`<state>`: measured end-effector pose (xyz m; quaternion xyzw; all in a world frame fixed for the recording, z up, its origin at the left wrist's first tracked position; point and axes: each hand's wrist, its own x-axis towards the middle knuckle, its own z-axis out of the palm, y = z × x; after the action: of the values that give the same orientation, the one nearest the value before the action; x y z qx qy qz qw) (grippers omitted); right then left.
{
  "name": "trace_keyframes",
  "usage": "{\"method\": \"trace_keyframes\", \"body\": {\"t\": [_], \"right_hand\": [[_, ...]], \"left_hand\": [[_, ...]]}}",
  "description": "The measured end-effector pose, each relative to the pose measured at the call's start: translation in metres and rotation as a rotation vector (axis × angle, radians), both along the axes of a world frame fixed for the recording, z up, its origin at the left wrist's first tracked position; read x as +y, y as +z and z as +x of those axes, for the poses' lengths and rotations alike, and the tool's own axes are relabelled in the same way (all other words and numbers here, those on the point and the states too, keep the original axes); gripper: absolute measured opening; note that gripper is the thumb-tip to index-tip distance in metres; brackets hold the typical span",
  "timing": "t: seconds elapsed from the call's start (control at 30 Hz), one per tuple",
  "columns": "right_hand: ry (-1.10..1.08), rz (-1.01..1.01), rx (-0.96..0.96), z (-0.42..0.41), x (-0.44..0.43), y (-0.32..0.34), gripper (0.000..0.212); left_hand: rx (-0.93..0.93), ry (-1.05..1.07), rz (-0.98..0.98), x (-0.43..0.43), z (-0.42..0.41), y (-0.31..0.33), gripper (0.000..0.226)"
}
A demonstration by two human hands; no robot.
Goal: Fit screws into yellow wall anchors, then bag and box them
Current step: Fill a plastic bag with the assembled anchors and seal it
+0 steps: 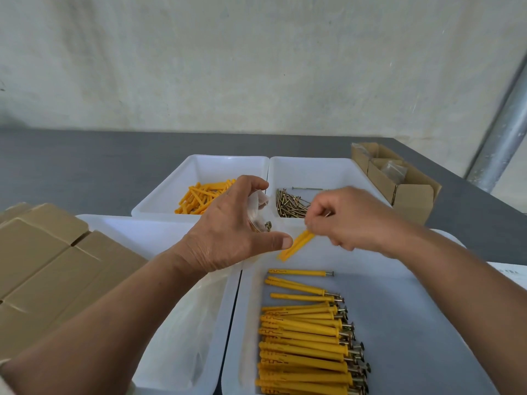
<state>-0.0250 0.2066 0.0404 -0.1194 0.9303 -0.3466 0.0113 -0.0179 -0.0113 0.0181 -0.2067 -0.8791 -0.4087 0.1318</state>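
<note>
Hands above the near tray (pixel 413 309) of fitted anchors (pixel 302 346): left hand (pixel 228 226) curled round a clear bag (pixel 256 203) with screw heads (pixel 267 226) at its mouth, right hand (pixel 348 218) pinching a blurred yellow anchor (pixel 296 244) just beside it; loose anchors (pixel 202 198) and screws (pixel 291 205) in the two far bins (pixel 222 166) on the desk (pixel 85 166).

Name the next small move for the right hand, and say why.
Probably slide the yellow anchor into the clear bag: the right hand pinches it just beside the bag, which the left hand grips.
</note>
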Motion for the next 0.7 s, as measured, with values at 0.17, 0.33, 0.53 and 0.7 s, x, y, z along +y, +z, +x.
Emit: {"method": "trace_keyframes", "body": {"t": [0.17,0.33,0.53,0.7], "right_hand": [[-0.116,-0.407,0.126,0.001,0.014,0.020,0.009],[-0.091,-0.611,0.143,0.004,0.005,0.020,0.008],[-0.058,-0.586,0.161,0.006,-0.015,0.004,0.008],[-0.061,-0.413,0.262,0.008,-0.027,-0.004,0.010]], "left_hand": [[-0.009,0.006,-0.018,0.001,0.000,0.001,0.091],[-0.007,-0.005,-0.022,0.002,0.002,0.002,0.091],[0.020,0.022,-0.050,0.003,0.003,0.003,0.089],[0.021,0.006,-0.046,0.003,0.002,0.002,0.091]]}}
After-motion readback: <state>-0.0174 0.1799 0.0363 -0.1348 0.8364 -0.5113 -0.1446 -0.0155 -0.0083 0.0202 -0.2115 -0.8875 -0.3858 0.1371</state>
